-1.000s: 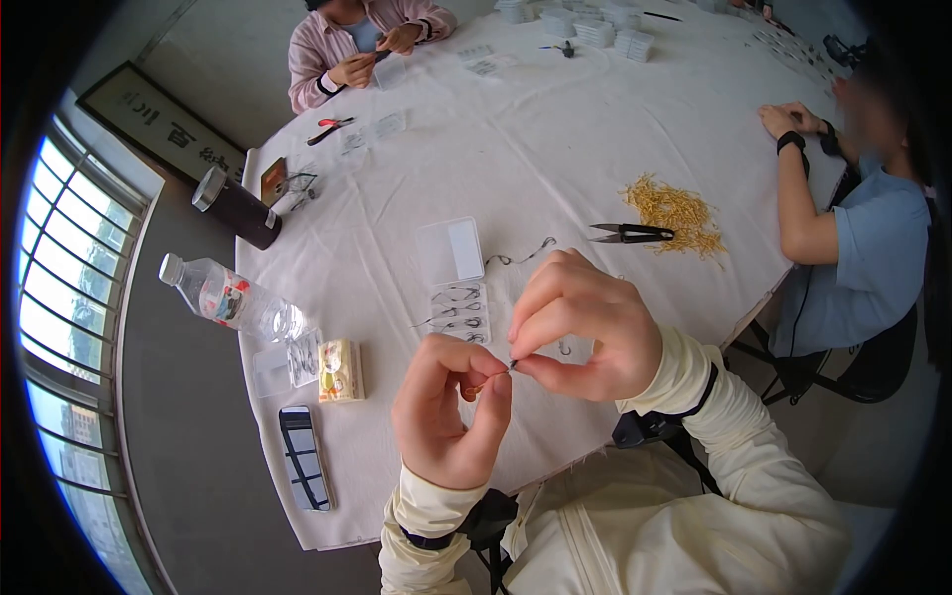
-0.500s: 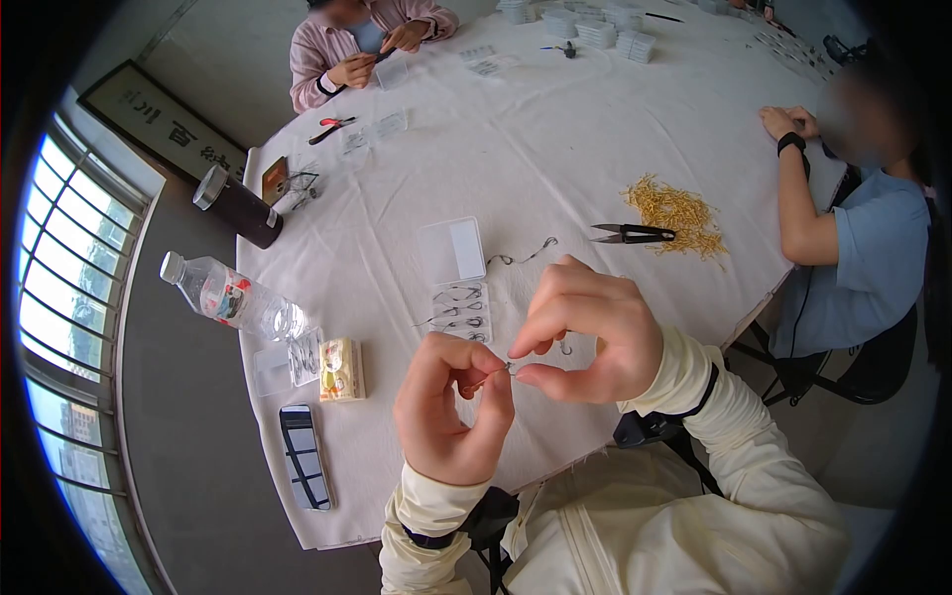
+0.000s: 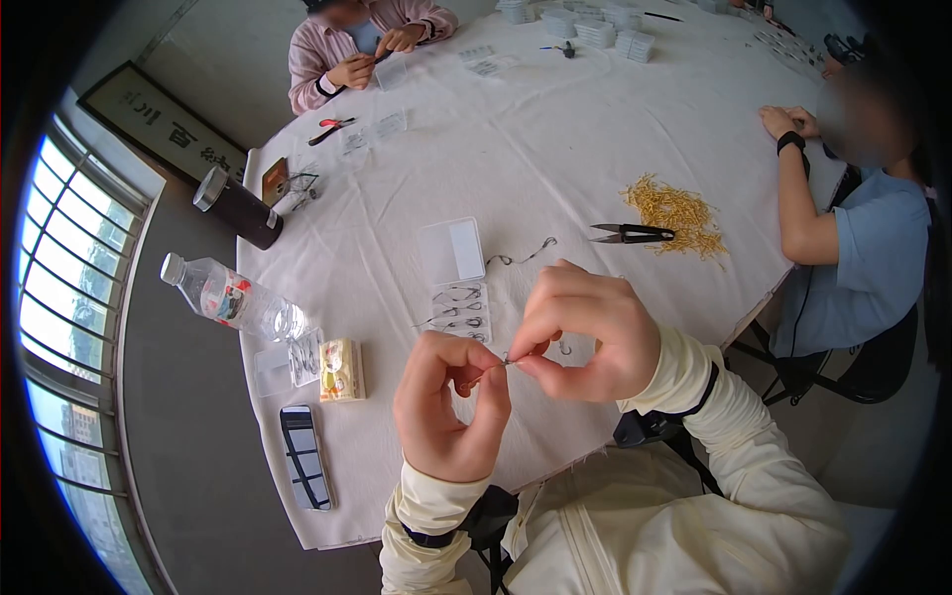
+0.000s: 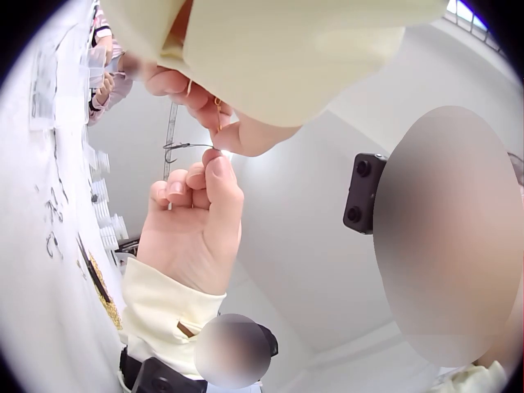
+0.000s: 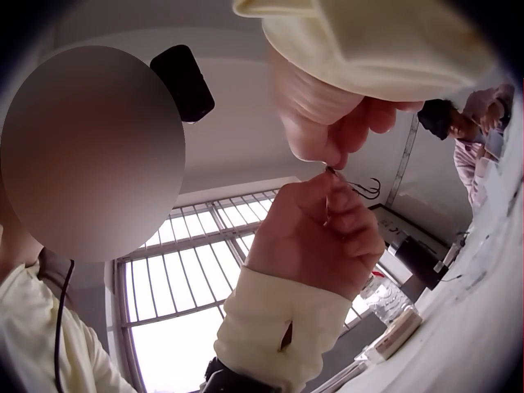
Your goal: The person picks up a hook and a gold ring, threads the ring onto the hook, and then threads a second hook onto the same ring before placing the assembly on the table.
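My left hand [image 3: 448, 416] pinches a thin gold wire piece [image 4: 218, 103] between thumb and forefinger; its looped end shows beside the fingers. Thumb and forefinger of my right hand [image 3: 600, 337] meet the left fingertips and pinch at the eye of a dark fish hook [image 5: 370, 189] with more than one bend. The hook's shank [image 4: 192, 145] sticks out from between both hands' fingertips, which hide the join. Beyond the hands lies a clear case [image 3: 484, 309] with several dark hooks in its slots, its lid [image 3: 451, 251] folded back. A loose hook [image 3: 565, 348] lies beside my right hand.
Black snips [image 3: 631, 234] lie against a pile of gold wire pieces [image 3: 684, 213]. At left are a water bottle [image 3: 233, 297], tissue pack [image 3: 341, 371], phone [image 3: 305, 456] and dark flask [image 3: 238, 208]. Two other people sit around the cloth-covered table [image 3: 555, 149].
My right thumb and forefinger parted half a second ago and have now come together again at the left fingertips. The left hand has hardly moved.
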`<action>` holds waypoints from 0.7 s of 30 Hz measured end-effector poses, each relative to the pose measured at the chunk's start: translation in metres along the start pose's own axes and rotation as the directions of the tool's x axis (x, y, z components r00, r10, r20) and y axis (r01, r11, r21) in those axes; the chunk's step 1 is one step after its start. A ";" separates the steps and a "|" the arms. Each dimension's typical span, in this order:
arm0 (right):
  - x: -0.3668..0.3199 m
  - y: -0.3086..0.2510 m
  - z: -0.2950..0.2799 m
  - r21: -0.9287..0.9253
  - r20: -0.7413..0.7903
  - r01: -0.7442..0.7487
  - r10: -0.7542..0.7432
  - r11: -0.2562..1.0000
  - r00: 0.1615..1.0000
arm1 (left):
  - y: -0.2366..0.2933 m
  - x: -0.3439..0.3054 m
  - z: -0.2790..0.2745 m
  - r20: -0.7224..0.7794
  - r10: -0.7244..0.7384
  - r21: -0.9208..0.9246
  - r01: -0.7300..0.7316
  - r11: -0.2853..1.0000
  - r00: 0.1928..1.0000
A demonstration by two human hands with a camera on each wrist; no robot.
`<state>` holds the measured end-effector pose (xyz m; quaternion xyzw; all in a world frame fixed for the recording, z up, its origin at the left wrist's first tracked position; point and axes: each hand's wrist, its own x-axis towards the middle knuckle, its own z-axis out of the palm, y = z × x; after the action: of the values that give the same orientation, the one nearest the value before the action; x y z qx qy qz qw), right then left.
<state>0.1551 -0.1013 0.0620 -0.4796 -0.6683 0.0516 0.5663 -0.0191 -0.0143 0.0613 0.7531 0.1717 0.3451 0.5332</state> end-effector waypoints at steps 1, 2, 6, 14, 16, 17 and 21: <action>0.000 0.000 0.000 -0.001 0.000 0.000 0.000 1.000 1.000 | 0.000 0.000 0.000 -0.005 0.014 0.038 -0.014 0.999 1.000; -0.001 0.001 0.001 0.006 0.004 -0.016 0.016 1.000 1.000 | 0.000 0.000 0.000 -0.005 0.014 0.038 -0.014 0.999 1.000; -0.002 0.003 0.001 0.028 0.020 -0.048 0.048 0.998 0.999 | 0.003 0.001 0.001 -0.005 0.073 0.141 -0.072 0.987 0.997; -0.002 0.002 0.002 0.137 0.048 -0.156 0.151 0.978 0.987 | 0.001 0.004 0.004 -0.071 0.106 0.160 -0.094 0.983 0.992; -0.002 0.001 0.001 0.147 0.055 -0.179 0.173 0.973 0.983 | 0.002 0.004 0.005 -0.066 0.104 0.169 -0.092 0.981 0.992; -0.001 0.001 0.001 0.143 0.055 -0.178 0.171 0.974 0.984 | 0.002 0.004 0.005 -0.065 0.105 0.169 -0.092 0.981 0.992; -0.002 0.002 0.001 0.129 0.045 -0.162 0.157 0.978 0.987 | 0.000 0.004 0.005 -0.047 0.106 0.182 -0.096 0.978 0.993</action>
<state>0.1548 -0.1009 0.0591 -0.4920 -0.6326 0.1494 0.5791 -0.0124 -0.0153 0.0617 0.7959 0.1786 0.3761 0.4396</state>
